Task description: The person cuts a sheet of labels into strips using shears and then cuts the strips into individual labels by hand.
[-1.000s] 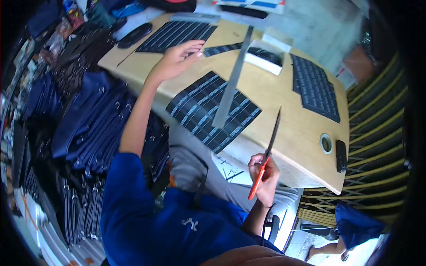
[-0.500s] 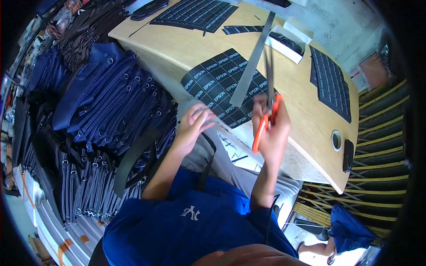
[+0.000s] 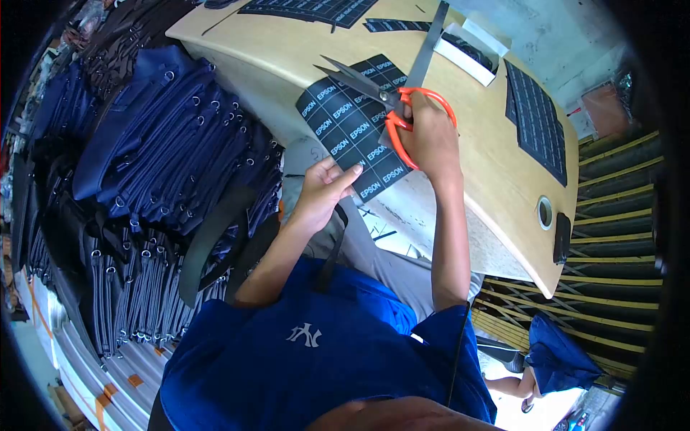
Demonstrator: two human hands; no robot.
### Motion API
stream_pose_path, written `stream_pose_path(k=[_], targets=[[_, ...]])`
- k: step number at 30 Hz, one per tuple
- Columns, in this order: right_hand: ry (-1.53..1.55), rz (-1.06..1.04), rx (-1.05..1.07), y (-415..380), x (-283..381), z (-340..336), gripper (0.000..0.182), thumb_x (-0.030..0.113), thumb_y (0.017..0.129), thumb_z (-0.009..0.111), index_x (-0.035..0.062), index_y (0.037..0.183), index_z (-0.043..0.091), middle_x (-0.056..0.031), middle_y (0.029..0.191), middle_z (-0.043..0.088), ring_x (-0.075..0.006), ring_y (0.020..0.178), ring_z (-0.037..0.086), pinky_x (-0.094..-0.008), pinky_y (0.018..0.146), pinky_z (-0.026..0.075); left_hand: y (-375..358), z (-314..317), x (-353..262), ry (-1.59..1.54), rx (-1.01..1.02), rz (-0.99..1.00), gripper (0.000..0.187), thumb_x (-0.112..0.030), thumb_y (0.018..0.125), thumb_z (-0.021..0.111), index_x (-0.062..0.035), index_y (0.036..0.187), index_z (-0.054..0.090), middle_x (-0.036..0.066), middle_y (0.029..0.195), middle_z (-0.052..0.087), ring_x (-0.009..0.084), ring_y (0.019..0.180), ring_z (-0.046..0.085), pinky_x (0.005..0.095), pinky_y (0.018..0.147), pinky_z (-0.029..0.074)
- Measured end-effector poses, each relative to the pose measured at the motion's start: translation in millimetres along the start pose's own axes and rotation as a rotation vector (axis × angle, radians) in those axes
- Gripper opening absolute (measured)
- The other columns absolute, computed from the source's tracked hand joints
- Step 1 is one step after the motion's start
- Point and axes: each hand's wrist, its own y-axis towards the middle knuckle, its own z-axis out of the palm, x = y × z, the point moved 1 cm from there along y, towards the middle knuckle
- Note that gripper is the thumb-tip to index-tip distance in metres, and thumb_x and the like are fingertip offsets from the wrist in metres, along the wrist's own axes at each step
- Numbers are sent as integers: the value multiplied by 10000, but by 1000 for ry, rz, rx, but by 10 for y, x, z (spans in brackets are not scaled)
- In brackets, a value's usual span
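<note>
Scissors sit grasped by their orange handles in my right grip, blades parted, long axis running from near right to far left above the printed black sheet. I see that sheet overhanging the near edge of the desk, left of my right grip; my left grip, nearer, pinches its near left edge.

White "EPSON" in rows across the dark sheet, "NY" on the blue shirt
</note>
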Motion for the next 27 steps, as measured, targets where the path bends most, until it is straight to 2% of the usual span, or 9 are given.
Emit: stream_pose_path(k=[5,8,12,17,20,22,23,26,27], targets=[[-1,28,16,31,-59,35,291,148,694,707,-1,808,485,-187,781,589,-370,758,585,-434,652,436,28,47,-135,22,-9,63,112,-71,855,647,-44,959,614,7,871,650,33,715,559,194,606,421],[-33,32,6,113,-135,85,312,163,690,721,-5,827,496,-188,799,599,-364,778,596,-431,664,444,37,13,-254,11,-36,133,170,-69,858,642,-19,1018,616,44,941,669,57,792,603,188,679,451],[-73,-2,-14,191,-184,132,257,163,728,693,-13,866,565,-182,794,631,-355,735,631,-433,663,493,122,-116,-357,18,-90,172,200,-62,855,644,1,1040,603,69,947,668,77,817,610,195,732,458],[-45,-15,-12,214,-159,109,305,169,693,733,-18,872,570,-177,793,632,-353,742,632,-421,668,493,199,-138,-426,-6,-119,267,228,-69,859,642,17,1061,580,81,956,666,95,850,618,221,776,473],[29,-19,-37,182,-122,81,319,158,674,750,-19,864,565,-178,804,633,-350,739,628,-422,663,483,80,-34,-451,43,-119,138,201,-68,869,630,18,1045,586,73,967,661,73,871,602,205,793,462],[43,-39,-179,95,-67,35,337,127,639,768,-23,853,556,-178,800,637,-354,751,624,-423,664,472,70,-46,-407,74,-93,180,191,-64,869,628,17,1038,589,68,969,661,67,866,599,199,788,459],[46,-36,-172,28,-25,-2,337,127,639,768,-23,853,556,-178,800,637,-354,751,624,-423,664,472,63,-51,-380,103,-65,220,181,-61,870,626,15,1031,593,63,972,661,62,860,596,193,783,455],[105,-2,-245,-224,259,-257,333,123,666,773,-33,849,544,-170,761,626,-315,668,636,-382,587,469,29,-17,-375,90,-75,214,173,-57,869,626,17,1023,596,53,963,660,56,850,592,187,774,451],[241,133,-192,-315,412,-378,329,132,690,772,-37,851,540,-152,711,610,-270,596,620,-344,540,453,22,-13,-382,70,-74,210,173,-57,869,627,17,1022,596,48,951,661,52,844,590,181,769,448]])
